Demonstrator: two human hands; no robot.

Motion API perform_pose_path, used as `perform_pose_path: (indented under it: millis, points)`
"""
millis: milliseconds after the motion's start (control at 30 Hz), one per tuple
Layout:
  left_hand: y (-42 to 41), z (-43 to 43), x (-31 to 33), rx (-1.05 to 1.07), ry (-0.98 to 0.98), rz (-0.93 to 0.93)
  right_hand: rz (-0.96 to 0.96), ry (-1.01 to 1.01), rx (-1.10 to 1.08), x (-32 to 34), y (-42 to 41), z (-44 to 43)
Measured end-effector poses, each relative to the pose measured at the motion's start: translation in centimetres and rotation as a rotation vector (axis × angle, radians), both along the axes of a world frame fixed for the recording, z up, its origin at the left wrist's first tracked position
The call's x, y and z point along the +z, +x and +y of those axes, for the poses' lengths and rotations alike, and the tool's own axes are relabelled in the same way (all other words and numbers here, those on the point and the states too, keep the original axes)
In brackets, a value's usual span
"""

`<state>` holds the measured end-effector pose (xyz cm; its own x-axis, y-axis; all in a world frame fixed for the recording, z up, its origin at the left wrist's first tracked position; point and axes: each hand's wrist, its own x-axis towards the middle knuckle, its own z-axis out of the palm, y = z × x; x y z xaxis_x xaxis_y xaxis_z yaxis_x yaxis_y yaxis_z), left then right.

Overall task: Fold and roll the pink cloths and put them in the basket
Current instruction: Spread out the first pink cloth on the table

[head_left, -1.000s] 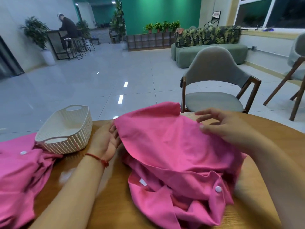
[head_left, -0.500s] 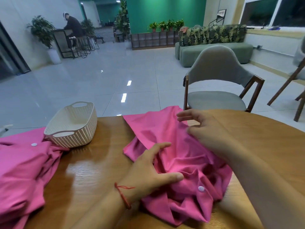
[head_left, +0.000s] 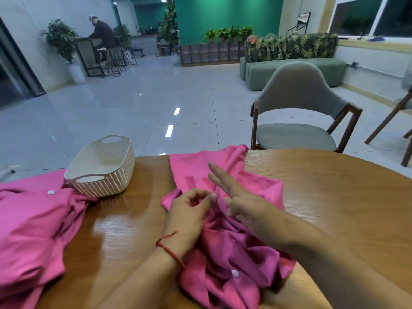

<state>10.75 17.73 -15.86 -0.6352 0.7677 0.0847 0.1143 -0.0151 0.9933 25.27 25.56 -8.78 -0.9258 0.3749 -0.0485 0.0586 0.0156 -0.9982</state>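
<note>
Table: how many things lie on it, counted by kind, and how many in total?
Pink cloths: 2, the middle pink cloth and the left pink cloth
Baskets: 1, the white basket
Total: 3

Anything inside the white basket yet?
The basket shows only its bare pale floor, with nothing lying on it. Its near wall hides the front strip of that floor.
</note>
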Motion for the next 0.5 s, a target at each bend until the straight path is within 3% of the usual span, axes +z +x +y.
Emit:
perform_pose_path:
  millis: [100, 300, 367, 433, 500]
  points:
    - [0.6, 0.0, 0.5, -0.06, 0.009, -0.11, 0.036, -0.038, -0.019, 1.1, 0.0, -0.7]
    - [-0.2, 0.3, -0.1, 0.029, -0.039, 0.0, 0.02, -0.167, -0.066, 1.1, 0.5, -0.3]
    - [-0.6, 0.3, -0.2, 0.06, -0.03, 0.08, -0.019, 0.006, -0.136, 1.3, 0.8, 1.5]
    - [-1.2, 0.2, -0.1, 0.078, -0.014, 0.097, -0.054, 0.345, -0.247, 1.6, 1.7, 4.3]
    - [-2.0, 0.3, -0.1, 0.099, 0.012, 0.047, -0.209, 0.736, -0.236, 2.0, 3.4, 7.3]
